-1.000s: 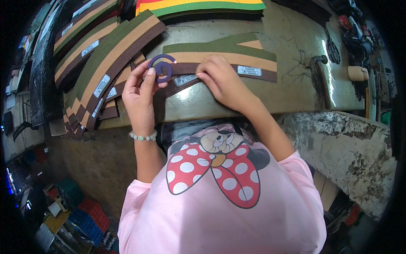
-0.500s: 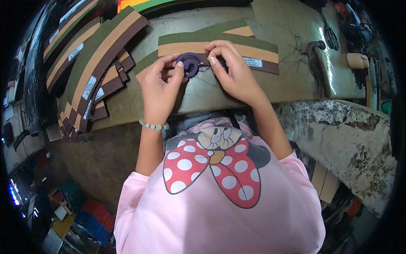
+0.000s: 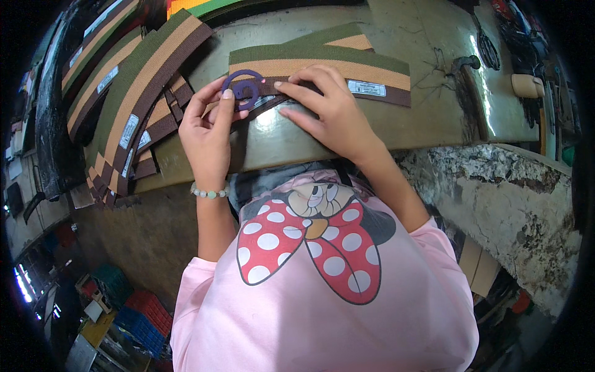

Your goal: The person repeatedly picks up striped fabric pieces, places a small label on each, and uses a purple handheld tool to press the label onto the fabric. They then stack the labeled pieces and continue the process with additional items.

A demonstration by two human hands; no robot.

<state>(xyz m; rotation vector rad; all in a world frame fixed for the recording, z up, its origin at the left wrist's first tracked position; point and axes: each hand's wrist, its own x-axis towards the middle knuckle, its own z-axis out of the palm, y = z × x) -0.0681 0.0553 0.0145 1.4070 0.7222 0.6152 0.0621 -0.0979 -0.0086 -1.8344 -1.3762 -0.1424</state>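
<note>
My left hand [image 3: 209, 133] pinches a flat purple spiral [image 3: 255, 93] between thumb and fingers. The spiral looks like a coiled cord or strip with a small pink tip. Beneath it lies a green, tan and brown striped woven strip [image 3: 316, 63], with a white label [image 3: 366, 88] near its right end. My right hand [image 3: 339, 118] hovers by the strip's lower brown edge, fingers and thumb apart, with nothing seen between them. A second, similar strip lies partly under the first.
At the left, several overlapping striped strips [image 3: 152, 80] with white labels hang toward the table's front edge. A dark metal fitting [image 3: 466, 62] and a tan block [image 3: 527, 87] are on the right. Colourful strips [image 3: 211, 7] lie at the back. A rough, stained slab [image 3: 496, 186] stands right of me.
My left hand has moved left with the spiral, whose coil looks looser. My right hand has opened from a pinch and shifted slightly left.
</note>
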